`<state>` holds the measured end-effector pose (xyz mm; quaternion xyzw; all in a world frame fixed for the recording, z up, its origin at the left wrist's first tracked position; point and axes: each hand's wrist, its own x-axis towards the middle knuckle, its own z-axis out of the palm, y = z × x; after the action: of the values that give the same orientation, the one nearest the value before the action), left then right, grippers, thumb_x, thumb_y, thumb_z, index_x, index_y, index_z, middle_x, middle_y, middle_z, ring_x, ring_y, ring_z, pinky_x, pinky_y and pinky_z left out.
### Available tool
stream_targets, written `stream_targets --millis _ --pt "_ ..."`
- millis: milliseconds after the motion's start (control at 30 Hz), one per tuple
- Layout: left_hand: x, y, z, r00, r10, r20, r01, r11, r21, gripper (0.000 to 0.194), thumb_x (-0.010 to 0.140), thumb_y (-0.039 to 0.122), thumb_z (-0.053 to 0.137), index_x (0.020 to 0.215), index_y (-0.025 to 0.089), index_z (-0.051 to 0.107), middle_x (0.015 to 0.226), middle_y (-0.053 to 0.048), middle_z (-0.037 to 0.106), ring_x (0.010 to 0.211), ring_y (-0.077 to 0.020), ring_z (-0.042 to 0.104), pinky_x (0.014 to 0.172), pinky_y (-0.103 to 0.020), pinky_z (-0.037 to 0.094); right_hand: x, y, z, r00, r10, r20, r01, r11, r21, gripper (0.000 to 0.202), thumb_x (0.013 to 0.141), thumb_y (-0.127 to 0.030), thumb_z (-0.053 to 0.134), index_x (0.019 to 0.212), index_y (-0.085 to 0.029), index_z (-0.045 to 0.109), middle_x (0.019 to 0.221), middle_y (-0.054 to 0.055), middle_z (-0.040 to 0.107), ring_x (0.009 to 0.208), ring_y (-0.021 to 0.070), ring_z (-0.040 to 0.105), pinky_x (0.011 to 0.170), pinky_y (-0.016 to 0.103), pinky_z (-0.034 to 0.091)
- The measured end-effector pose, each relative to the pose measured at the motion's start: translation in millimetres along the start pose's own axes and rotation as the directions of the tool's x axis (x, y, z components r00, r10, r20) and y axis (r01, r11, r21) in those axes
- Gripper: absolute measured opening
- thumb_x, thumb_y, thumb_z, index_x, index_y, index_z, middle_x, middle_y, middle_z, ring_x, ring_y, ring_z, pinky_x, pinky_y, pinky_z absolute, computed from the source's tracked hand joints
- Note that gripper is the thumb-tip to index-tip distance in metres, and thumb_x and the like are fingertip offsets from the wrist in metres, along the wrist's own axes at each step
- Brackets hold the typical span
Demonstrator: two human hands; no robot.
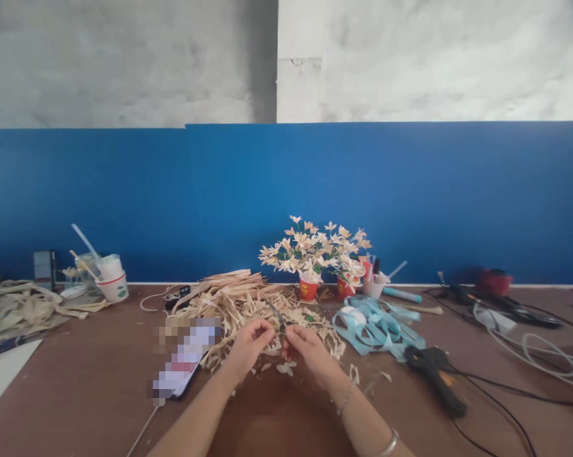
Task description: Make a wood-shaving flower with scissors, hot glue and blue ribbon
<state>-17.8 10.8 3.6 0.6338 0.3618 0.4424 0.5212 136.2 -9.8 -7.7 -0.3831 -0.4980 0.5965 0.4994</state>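
Pale, straw-coloured strips lie heaped on the brown tabletop, and two bare hands meet at the near side of the pile. The left hand has its fingers pinched together; the right hand, just beside it, has its fingers curled in the same way. I can't tell what, if anything, either one grasps, as the small gap between them is blurred. White scraps lie just below the hands. Beyond the pile, cream flowers rise from red cups, in front of a blue panel. A phone lies to the left of the hands, while light-blue ribbon and a black glue gun lie to the right.
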Motion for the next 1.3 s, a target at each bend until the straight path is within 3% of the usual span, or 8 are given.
stream_targets --millis 333,433,533,633,767,900,1067,1300 --pt "1 3 -3.5 0.997 0.021 -0.069 -0.027 0.996 -0.089 0.021 0.071 0.035 0.060 0.066 0.015 0.055 0.062 0.002 0.054 0.062 -0.0117 0.049 0.062 -0.022 0.038 -3 -4 -2 0.999 0.006 0.031 -0.012 0.983 0.184 0.034 0.067 -0.047 0.066 0.066 -0.017 0.049 0.061 -0.003 0.051 0.053 0.0083 0.050 0.048 0.020 0.036" --pt "3 1 -4.7 0.996 0.024 -0.089 -0.028 0.999 -0.043 0.021 0.071 0.035 0.060 0.067 0.015 0.055 0.061 0.002 0.054 0.062 -0.0120 0.049 0.062 -0.023 0.038 -1 -3 -3 0.999 0.016 -0.041 -0.013 0.997 0.078 0.033 0.069 -0.048 0.062 0.067 -0.018 0.049 0.061 -0.003 0.053 0.053 0.0097 0.052 0.048 0.021 0.039" --pt "5 -3 -5.2 0.995 0.038 -0.089 -0.036 0.999 0.018 0.021 0.072 0.036 0.058 0.068 0.015 0.055 0.060 0.002 0.053 0.060 -0.0124 0.049 0.060 -0.023 0.039 1 -1 -3 0.979 -0.136 -0.152 0.112 0.982 -0.155 0.026 0.069 -0.042 0.061 0.078 -0.019 0.053 0.075 0.001 0.060 0.067 0.0144 0.057 0.057 0.024 0.045" --pt "6 -7 -4.7 0.995 0.061 -0.078 -0.054 0.995 0.083 0.020 0.073 0.034 0.057 0.067 0.015 0.055 0.058 0.003 0.051 0.057 -0.0114 0.047 0.057 -0.022 0.037 0 -1 -2 0.928 -0.340 -0.153 0.256 0.879 -0.403 0.025 0.069 -0.029 0.061 0.091 -0.019 0.056 0.090 0.004 0.062 0.082 0.0174 0.058 0.068 0.027 0.046" --pt "6 -8 -3.6 0.994 0.075 -0.081 -0.063 0.988 0.141 0.018 0.075 0.032 0.054 0.066 0.016 0.054 0.057 0.003 0.050 0.055 -0.0108 0.046 0.055 -0.022 0.037 -3 0 0 0.904 -0.399 -0.153 0.231 0.757 -0.611 0.013 0.071 -0.023 0.057 0.081 -0.016 0.061 0.075 0.004 0.064 0.069 0.0168 0.058 0.062 0.026 0.045" --pt "4 -4 -3.0 0.985 0.129 -0.118 -0.094 0.959 0.267 0.014 0.074 0.029 0.054 0.070 0.016 0.058 0.063 0.000 0.057 0.059 -0.0136 0.052 0.057 -0.024 0.041 -4 0 -2 0.888 -0.440 -0.129 0.228 0.669 -0.708 0.013 0.075 -0.023 0.052 0.071 -0.016 0.062 0.068 0.004 0.064 0.063 0.0157 0.057 0.060 0.025 0.042" --pt "2 -4 -1.1 0.955 0.275 -0.109 -0.209 0.889 0.408 0.023 0.070 0.029 0.059 0.091 0.020 0.065 0.094 -0.006 0.066 0.090 -0.0216 0.057 0.081 -0.034 0.043 -6 0 -2 0.861 -0.507 -0.020 0.301 0.542 -0.785 0.012 0.075 -0.017 0.051 0.072 -0.018 0.063 0.068 0.003 0.062 0.064 0.0151 0.056 0.061 0.024 0.040" --pt "3 -4 0.9 0.997 0.082 -0.001 -0.074 0.913 0.401 0.020 0.072 0.034 0.055 0.068 0.019 0.068 0.067 -0.003 0.067 0.068 -0.0194 0.059 0.066 -0.027 0.042 -6 3 -1 0.853 -0.519 0.051 0.323 0.449 -0.833 0.012 0.075 -0.017 0.052 0.072 -0.020 0.064 0.068 0.003 0.061 0.065 0.0164 0.053 0.061 0.026 0.038"
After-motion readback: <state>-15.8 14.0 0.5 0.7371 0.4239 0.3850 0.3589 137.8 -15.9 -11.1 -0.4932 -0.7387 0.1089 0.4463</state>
